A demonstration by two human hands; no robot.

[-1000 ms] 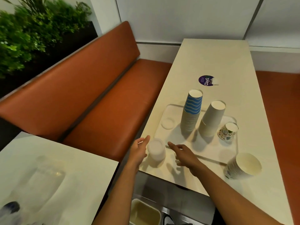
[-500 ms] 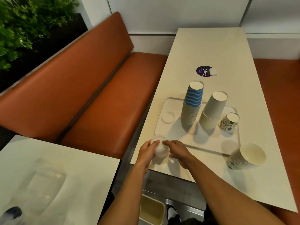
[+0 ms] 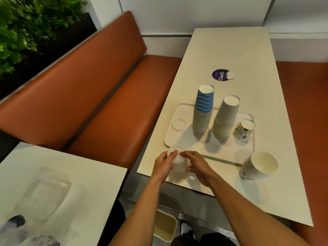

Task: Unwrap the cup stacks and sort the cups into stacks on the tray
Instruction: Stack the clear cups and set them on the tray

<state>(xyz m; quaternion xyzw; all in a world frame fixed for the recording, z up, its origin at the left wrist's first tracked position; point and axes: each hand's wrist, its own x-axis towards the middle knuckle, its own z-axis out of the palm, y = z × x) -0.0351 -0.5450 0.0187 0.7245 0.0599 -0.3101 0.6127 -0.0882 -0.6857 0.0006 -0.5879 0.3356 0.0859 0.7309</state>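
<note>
Booth table (image 3: 230,50), cream top. Our left hand (image 3: 162,166) and right hand (image 3: 197,166) both curl round clear cup stack (image 3: 178,161), just off tray (image 3: 221,150) near-left corner. We judge: brace base, lift straight, no squeezing.

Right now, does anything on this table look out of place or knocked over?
One thing: the patterned cup stack lies on its side on the table beside the tray, while the blue stack and white stack stand upside down on it. The left hand and right hand hold a clear cup stack.
</note>
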